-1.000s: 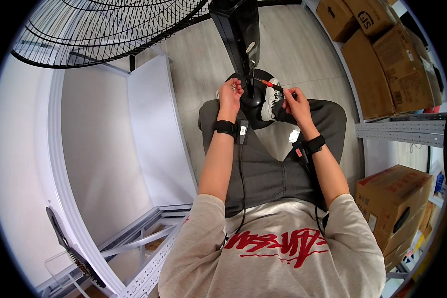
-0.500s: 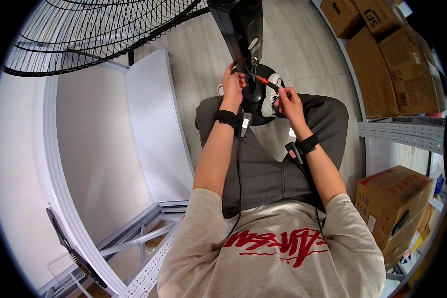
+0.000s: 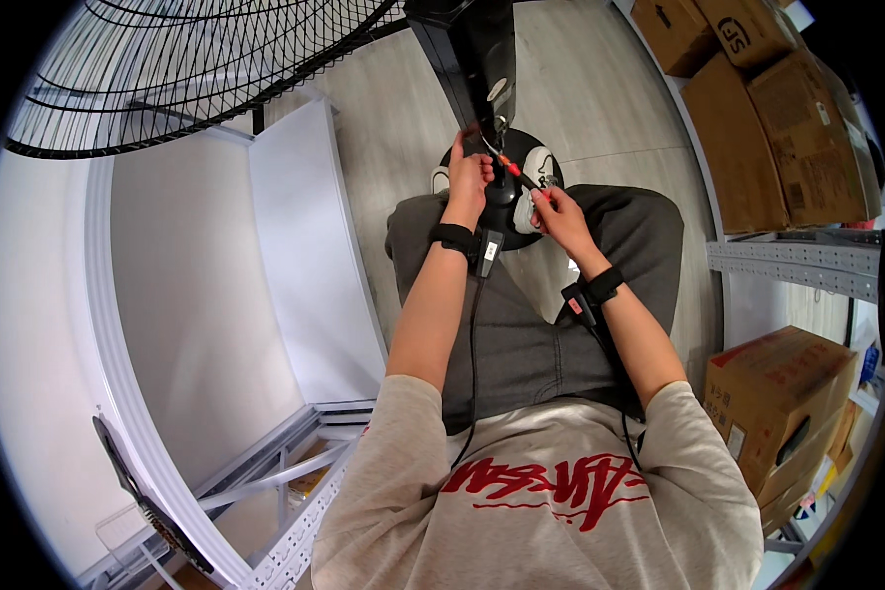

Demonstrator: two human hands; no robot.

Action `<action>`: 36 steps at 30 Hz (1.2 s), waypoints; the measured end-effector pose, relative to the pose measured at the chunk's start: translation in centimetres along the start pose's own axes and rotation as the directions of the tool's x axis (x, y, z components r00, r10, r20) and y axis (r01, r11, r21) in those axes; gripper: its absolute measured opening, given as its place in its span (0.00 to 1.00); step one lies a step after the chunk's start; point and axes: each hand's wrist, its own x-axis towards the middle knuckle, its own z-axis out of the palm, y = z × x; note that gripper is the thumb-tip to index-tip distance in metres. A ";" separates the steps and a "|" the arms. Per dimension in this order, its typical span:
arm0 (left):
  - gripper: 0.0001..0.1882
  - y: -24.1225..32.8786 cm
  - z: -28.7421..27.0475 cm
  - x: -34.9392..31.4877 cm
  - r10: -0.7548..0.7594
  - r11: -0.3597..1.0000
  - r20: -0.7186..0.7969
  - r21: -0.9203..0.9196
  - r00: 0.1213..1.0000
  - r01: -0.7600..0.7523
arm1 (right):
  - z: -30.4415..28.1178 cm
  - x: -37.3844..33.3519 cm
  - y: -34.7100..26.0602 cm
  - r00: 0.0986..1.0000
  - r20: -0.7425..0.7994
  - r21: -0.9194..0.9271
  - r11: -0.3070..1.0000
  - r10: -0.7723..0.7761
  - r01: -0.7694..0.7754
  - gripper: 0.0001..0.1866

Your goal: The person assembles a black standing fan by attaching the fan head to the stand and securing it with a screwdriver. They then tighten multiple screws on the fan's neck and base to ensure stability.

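My right hand (image 3: 561, 215) is closed round the dark end of a slim red-and-black tool (image 3: 515, 170), which looks like a screwdriver. Its far end points up and left, to the lower part of a black fan column (image 3: 472, 64). Close to that end is a small metal ring (image 3: 501, 125). My left hand (image 3: 469, 183) is at the column's lower left, index finger raised against it and the other fingers curled; what they hold, if anything, is hidden. Below the hands, the round black base (image 3: 501, 211) stands on the floor between my shoes.
A black wire fan cage (image 3: 216, 74) spreads across the upper left. White shelving (image 3: 310, 246) stands at my left, with a metal frame below it. Cardboard boxes (image 3: 733, 138) fill the rack on the right, and another box (image 3: 772, 403) is lower down.
My right hand has shifted slightly left and down, and the tool now slants more steeply. My left hand has moved a little to the right and down, still beside the column.
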 end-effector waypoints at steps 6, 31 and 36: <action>0.35 -0.3 0.9 -0.5 -0.036 0.999 0.009 -0.010 0.999 0.036 | 0.5 -0.5 0.0 1.000 0.011 -0.086 0.996 -0.008 0.009 0.18; 0.10 0.0 0.9 -1.0 -0.148 0.989 0.159 0.040 0.976 0.143 | -0.8 -0.1 -0.9 0.992 -0.100 -0.173 0.984 -0.070 0.052 0.15; 0.13 -0.2 1.0 -1.3 -0.148 0.987 0.158 0.091 0.976 0.135 | -1.2 -0.2 -0.6 0.998 -0.055 -0.171 0.985 -0.025 0.015 0.17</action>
